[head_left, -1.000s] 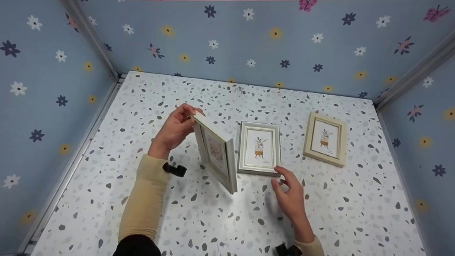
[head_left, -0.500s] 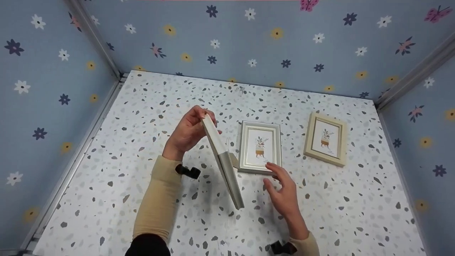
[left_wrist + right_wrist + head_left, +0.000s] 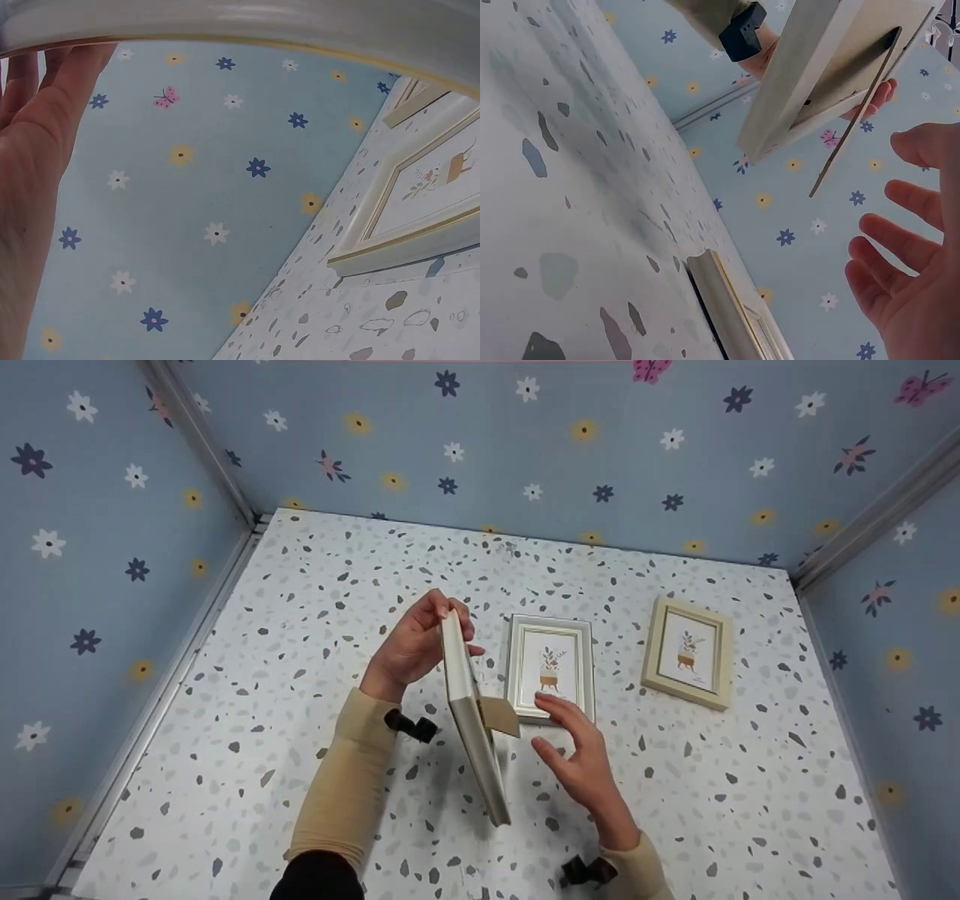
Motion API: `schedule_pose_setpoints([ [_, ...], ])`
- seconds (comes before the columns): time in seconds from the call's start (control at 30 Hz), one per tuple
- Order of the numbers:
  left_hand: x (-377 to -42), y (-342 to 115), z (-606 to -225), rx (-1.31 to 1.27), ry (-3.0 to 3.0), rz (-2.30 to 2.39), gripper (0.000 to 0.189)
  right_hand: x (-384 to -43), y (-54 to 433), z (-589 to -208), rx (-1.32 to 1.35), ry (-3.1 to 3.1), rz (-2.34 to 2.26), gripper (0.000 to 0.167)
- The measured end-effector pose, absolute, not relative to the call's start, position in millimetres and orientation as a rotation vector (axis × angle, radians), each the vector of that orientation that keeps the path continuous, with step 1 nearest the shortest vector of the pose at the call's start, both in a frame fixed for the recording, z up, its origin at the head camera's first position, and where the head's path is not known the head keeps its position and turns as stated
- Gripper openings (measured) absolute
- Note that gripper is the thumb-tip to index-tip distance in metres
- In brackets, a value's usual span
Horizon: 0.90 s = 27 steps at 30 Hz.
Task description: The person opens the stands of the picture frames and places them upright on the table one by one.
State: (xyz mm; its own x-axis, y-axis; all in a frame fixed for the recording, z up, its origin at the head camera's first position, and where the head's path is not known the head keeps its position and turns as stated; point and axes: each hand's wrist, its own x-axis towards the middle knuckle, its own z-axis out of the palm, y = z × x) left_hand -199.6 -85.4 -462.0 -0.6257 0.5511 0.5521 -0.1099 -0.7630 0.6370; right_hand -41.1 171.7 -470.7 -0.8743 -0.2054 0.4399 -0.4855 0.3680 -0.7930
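Above the desk point(image 3: 697, 802): one picture frame point(image 3: 469, 718), tilted, back strut point(image 3: 501, 715) out, far end pinched by left hand point(image 3: 417, 643). Near strut, untouching: right hand point(image 3: 579, 754), fingers spread. On desk, right: silver-white frame point(image 3: 550, 664), then beige frame point(image 3: 686, 651). Step, as judged: positioning the held frame; next calls for steady grip.

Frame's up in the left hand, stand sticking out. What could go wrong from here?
1. Slip: only the left hand grips the raised frame, near one end, so it might swing or drop.
2. Snag: the stand juts from its back toward the right hand and could get caught or bent.
3. Knock: the middle frame lies close by; a drop might hit it.
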Motion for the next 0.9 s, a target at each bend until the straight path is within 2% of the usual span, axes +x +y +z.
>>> schedule_pose_setpoints([
  [0.37, -198.1, -77.0, -465.5, 1.14, 0.758, 2.361, 0.003, -48.3, 161.1, -471.9, 0.886, -2.279, 1.611, 0.057],
  [0.9, -198.0, -81.3, -469.3, 1.097, 0.777, 2.347, 0.006, -50.5, 154.7, -476.1, 0.9, -2.199, 1.687, 0.048],
])
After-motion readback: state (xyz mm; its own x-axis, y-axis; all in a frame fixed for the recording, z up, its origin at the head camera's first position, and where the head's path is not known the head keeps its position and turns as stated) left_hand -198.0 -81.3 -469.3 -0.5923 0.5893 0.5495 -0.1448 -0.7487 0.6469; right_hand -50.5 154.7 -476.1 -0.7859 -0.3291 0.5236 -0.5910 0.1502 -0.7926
